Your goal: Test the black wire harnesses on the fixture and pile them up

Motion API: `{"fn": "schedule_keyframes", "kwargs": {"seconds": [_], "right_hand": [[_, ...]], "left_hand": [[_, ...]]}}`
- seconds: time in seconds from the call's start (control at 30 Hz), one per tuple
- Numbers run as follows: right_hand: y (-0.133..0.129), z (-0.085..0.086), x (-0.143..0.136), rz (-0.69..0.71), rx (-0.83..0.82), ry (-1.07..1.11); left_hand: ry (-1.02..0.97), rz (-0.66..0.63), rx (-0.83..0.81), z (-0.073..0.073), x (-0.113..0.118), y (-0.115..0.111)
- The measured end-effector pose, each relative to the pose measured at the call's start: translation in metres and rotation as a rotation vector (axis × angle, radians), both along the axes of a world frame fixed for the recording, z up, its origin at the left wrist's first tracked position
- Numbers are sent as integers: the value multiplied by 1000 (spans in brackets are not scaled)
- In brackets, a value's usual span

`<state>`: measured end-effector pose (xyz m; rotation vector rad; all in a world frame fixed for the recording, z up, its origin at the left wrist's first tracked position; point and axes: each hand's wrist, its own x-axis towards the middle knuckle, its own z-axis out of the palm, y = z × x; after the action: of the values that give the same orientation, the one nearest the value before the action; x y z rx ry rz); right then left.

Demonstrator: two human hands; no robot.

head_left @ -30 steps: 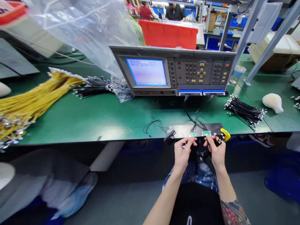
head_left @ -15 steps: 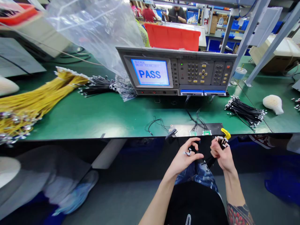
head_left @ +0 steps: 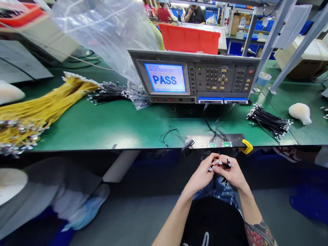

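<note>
My left hand (head_left: 204,172) and my right hand (head_left: 230,173) meet just below the table's front edge, over my lap. Both are closed on short black cables (head_left: 224,180) with small white connectors, whose ends poke out between the fingers. Beyond my hands, two small green boards (head_left: 226,144) wired with black leads sit on a metal strip at the edge. The grey tester (head_left: 200,77) behind them shows PASS on its screen. A yellow clamp (head_left: 247,147) is at the strip's right end.
Black cable bundles lie at the right (head_left: 270,121) and left of the tester (head_left: 107,93). Yellow cables (head_left: 48,106) cover the far left. A loose black cable (head_left: 166,135) and a dark clamp (head_left: 189,145) are near the edge. A person's leg (head_left: 84,208) shows at lower left.
My right hand has moved left with its cables and now touches my left hand. The fingers of my left hand have closed in. The screen still reads PASS.
</note>
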<state>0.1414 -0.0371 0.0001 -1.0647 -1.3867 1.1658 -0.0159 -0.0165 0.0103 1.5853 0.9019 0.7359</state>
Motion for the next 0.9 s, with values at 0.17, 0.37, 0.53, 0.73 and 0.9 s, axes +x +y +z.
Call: {"fn": "schedule_keyframes", "kwargs": {"seconds": [0.17,0.37,0.53,0.73,0.9], "right_hand": [[2,-1,-4,-128,24,97],[10,6,10,-466,-101,498],[13,7,9,-536,-123,586],[16,-2,4,-704,-53,624],[20,-12,7,-695,-53,519]], "left_hand": [[64,1,-6,0,-1,1],[-46,-105,-303,2,-11,-5],[-164,62,-315,3,-13,-4],[-48,192,-121,1,-12,-1],[-238,344,-281,-4,-15,0]]}}
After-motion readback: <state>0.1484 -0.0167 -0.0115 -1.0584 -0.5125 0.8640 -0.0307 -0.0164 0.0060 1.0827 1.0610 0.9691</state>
